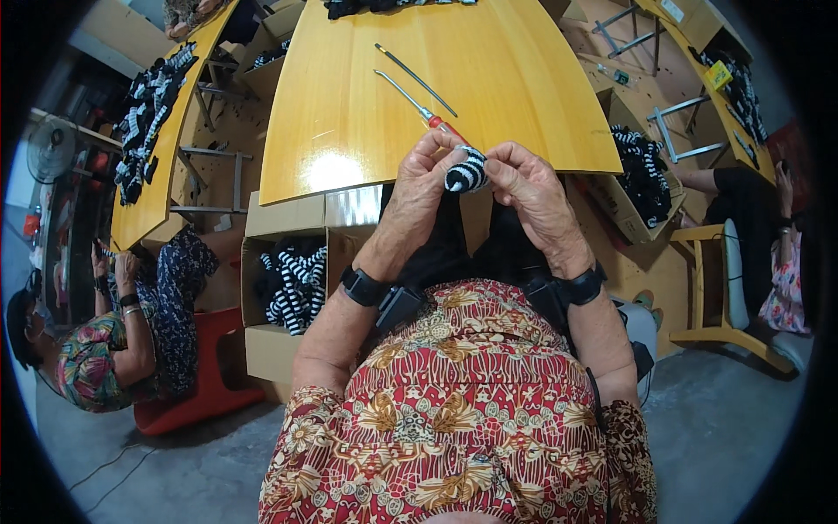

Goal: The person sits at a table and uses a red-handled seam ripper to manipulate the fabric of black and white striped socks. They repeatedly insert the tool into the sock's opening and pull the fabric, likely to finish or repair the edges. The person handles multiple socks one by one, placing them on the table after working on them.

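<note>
Close to my body, just off the table's near edge, my left hand (427, 172) and my right hand (526, 182) pinch a small black-and-white striped knitted piece (466, 172) between thumbs and fingertips. Its rounded end points down toward me, with a pale tip. Both hands are closed on it from opposite sides. On the yellow table (349, 105) just beyond lies a hooked metal tool with a red handle (441, 123), its handle partly behind the knitted piece. A thin dark rod (417, 80) rests beside it.
A cardboard box (262, 345) of striped knits stands at left, another box (642, 210) at right. Dark knits (393, 5) lie at the table's far edge. Side tables hold more knit heaps (153, 113). A co-worker (113, 349) sits at left, another (786, 271) at right.
</note>
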{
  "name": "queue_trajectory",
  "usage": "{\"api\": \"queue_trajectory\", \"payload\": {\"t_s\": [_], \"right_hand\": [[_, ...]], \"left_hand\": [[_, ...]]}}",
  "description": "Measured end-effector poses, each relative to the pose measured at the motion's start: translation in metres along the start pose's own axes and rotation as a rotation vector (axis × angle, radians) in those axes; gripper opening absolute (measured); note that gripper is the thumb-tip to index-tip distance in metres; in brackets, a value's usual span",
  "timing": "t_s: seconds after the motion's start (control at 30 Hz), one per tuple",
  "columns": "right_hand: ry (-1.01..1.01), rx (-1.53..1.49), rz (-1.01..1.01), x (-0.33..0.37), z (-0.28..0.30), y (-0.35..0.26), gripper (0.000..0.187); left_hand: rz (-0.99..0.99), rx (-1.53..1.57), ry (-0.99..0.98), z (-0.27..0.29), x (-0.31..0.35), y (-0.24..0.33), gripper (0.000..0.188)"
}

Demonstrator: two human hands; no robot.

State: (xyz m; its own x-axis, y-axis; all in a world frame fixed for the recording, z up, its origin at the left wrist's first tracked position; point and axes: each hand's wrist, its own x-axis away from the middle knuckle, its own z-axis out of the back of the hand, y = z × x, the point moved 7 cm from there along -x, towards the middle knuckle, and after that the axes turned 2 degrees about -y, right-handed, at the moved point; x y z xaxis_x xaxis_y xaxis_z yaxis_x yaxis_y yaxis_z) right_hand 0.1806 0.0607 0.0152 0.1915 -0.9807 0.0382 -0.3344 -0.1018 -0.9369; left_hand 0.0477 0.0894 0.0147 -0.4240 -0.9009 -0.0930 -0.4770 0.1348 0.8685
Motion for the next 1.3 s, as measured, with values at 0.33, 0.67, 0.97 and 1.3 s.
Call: {"api": "queue_trajectory", "payload": {"t_s": [0.33,0.67,0.97,1.3], "right_hand": [[0.167,0.329,0.257,0.016,0.011,-0.028,0.005],[0.158,0.259,0.387,0.016,0.013,-0.014,0.008],[0.068,0.352,0.311,0.020,0.003,-0.027,0.019],[0.112,0.326,0.255,0.024,-0.003,-0.026,0.008]], "left_hand": [[-0.204,-0.371,0.083,0.001,0.004,0.024,0.014],[0.202,0.108,0.006,-0.008,0.010,-0.007,0.020],[-0.112,-0.398,0.016,-0.008,0.011,0.014,0.009],[-0.085,-0.260,0.038,-0.014,0.016,0.017,0.014]]}}
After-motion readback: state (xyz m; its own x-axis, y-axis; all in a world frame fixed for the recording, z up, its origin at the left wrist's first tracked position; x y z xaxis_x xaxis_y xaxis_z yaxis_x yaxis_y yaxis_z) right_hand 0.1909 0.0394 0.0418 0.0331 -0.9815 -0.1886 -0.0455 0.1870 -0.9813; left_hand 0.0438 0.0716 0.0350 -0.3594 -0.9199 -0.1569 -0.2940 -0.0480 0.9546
